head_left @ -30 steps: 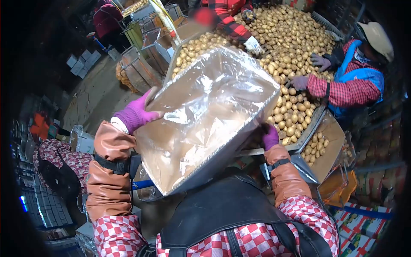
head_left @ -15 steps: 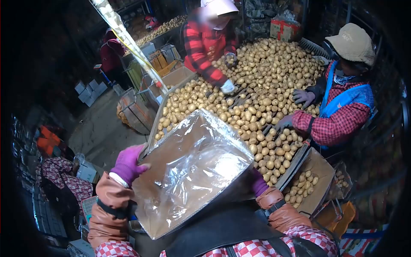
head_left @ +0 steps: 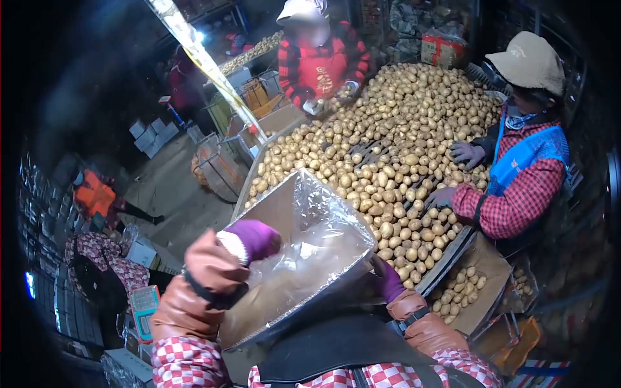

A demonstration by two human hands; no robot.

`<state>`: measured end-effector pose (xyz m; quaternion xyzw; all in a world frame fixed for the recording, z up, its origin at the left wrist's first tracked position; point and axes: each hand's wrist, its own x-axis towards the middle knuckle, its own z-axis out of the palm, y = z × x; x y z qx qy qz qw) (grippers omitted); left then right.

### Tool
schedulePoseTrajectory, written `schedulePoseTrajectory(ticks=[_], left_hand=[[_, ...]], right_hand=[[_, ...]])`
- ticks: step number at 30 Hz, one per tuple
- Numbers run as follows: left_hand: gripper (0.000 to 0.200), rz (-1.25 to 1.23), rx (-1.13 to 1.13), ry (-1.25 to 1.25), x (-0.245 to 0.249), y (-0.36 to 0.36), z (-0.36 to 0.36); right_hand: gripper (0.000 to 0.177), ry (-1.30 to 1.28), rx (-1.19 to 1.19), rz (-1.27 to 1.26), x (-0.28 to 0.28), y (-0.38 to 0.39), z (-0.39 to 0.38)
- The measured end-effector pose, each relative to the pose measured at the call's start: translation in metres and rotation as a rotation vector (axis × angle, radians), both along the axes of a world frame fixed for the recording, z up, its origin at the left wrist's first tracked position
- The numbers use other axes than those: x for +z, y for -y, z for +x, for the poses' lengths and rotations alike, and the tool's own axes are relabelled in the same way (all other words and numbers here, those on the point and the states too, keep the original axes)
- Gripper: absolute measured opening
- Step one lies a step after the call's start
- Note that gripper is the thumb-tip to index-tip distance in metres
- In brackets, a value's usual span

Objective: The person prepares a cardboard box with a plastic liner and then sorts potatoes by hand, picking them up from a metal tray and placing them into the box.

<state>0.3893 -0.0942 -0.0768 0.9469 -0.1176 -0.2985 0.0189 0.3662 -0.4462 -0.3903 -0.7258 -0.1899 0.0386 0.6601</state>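
Observation:
A cardboard box (head_left: pixel 304 288) lined with clear plastic film is tilted in front of me, its opening facing up and toward me. My left hand (head_left: pixel 255 239), in a purple glove, is inside the opening over the film with its fingers curled; whether film is between them is hidden. At the box's right side, my right hand (head_left: pixel 389 282) in a purple glove grips the cardboard, its fingers partly hidden. Just beyond the box lies a big heap of potatoes (head_left: pixel 414 123) on a sorting table.
One person in red plaid (head_left: pixel 323 64) stands across the heap, hands holding potatoes. Another in a blue vest (head_left: pixel 527 161) rests gloved hands on potatoes at right. A box of potatoes (head_left: pixel 462 291) sits below the table's edge. A slanted pole (head_left: pixel 207 68) rises left.
My left hand has gone from the box's left rim into its opening. The box has tilted, and its film lies lower. The person across has drawn their hands back from the heap.

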Motion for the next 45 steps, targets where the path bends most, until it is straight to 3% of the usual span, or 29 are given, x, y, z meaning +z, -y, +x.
schedulePoseTrajectory(ticks=[1, 2, 4, 5, 6, 8, 10, 13, 14, 16, 18, 20, 22, 24, 27, 30, 34, 41, 45], left_hand=[[0.03, -0.014, 0.154, 0.055, 0.047, 0.002, -0.01], [0.034, -0.025, 0.31, 0.109, 0.077, 0.001, -0.019], [0.053, -0.029, 0.29, 0.528, 0.088, -0.026, -0.031], [0.07, 0.035, -0.005, 0.82, 0.055, -0.063, -0.024], [0.078, 0.047, -0.001, 0.723, 0.038, -0.078, -0.018], [0.066, 0.085, 0.19, 0.43, -0.021, -0.103, -0.014], [0.054, 0.005, 0.359, 0.333, -0.031, -0.101, -0.012], [0.039, -0.043, 0.469, 0.257, -0.006, -0.087, -0.037], [0.035, -0.027, 0.507, 0.246, 0.007, -0.094, -0.058], [0.029, -0.077, 0.527, 0.383, 0.012, -0.132, -0.122], [0.027, -0.152, 0.539, 0.501, 0.019, -0.164, -0.2], [0.026, -0.145, 0.749, 0.564, 0.019, -0.167, -0.284], [0.03, -0.105, 0.785, 0.636, 0.021, -0.171, -0.362], [0.032, 0.154, 1.158, 0.331, 0.041, -0.146, -0.41], [0.027, 0.463, 1.204, 0.144, 0.038, -0.124, -0.446], [0.028, 0.522, 1.214, 0.083, 0.006, -0.126, -0.453], [0.029, 0.334, 1.24, 0.199, -0.085, -0.162, -0.425], [0.03, 0.04, 1.358, 0.317, -0.264, -0.231, -0.324], [0.031, -0.061, 1.428, 0.302, -0.34, -0.256, -0.269]], right_hand=[[0.066, -0.102, -0.044, -0.026, -0.033, 0.003, 0.004], [0.064, -0.034, -0.052, -0.308, -0.006, 0.01, 0.006], [0.052, -0.071, -0.177, -0.285, 0.003, 0.013, -0.001], [0.045, -0.02, -0.241, -0.259, -0.001, 0.014, -0.003], [0.043, -0.066, -0.258, -0.2, -0.012, 0.013, 0.001], [0.042, -0.041, -0.267, -0.14, -0.013, 0.015, 0.0], [0.045, 0.279, -0.344, -0.389, 0.014, 0.017, 0.001], [0.051, 0.441, -0.383, -0.587, 0.02, 0.019, 0.013], [0.054, 0.445, -0.414, -0.713, -0.013, 0.021, 0.026], [0.058, 0.464, -0.358, -0.755, -0.001, 0.001, 0.025], [0.061, 0.389, -0.306, -0.969, -0.002, -0.006, 0.015], [0.063, 0.338, -0.167, -1.075, 0.001, 0.006, 0.009], [0.06, 0.347, -0.147, -1.107, -0.003, 0.006, 0.013], [0.057, 0.384, -0.158, -1.135, -0.001, 0.002, 0.012], [0.055, 0.323, -0.123, -1.224, 0.02, -0.008, 0.013], [0.055, 0.43, -0.137, -1.23, 0.007, -0.006, 0.009], [0.057, 0.465, -0.114, -1.248, -0.001, -0.009, 0.012], [0.059, 0.529, -0.105, -1.265, 0.007, -0.01, 0.014], [0.064, 0.488, -0.103, -1.283, 0.008, -0.016, 0.014]])
